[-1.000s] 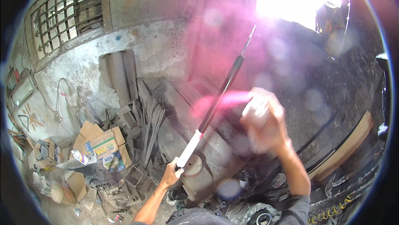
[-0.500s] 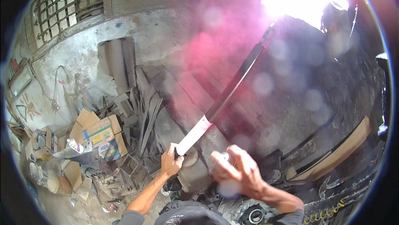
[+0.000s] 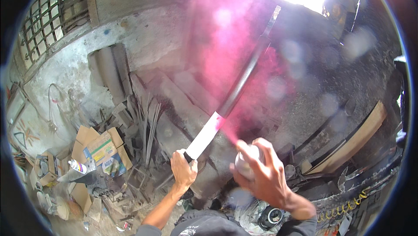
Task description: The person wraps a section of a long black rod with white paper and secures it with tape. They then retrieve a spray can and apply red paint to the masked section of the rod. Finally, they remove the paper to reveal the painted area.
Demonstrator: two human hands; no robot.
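The left hand [image 3: 183, 170], fingers closed, clasps a long black-and-white bar [image 3: 237, 88] aslant in mid-air; the right hand [image 3: 271, 178], fingers curled, grips a pale cylindrical spray can [image 3: 244, 169]; pink tints the upper end of the white section [image 3: 203, 136], the rest seemingly uncoated from here.

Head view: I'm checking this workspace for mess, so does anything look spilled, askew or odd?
Yes. A pink mark mars the otherwise plain white section of the held piece; at left, a bottle tilts instead of standing upright.

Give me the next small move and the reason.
Perhaps ease the spray can in the right hand along the dark bar, away from the white section: pink mist reaches near where they join, the white edge shows pink, and the left hand holds the lower end.
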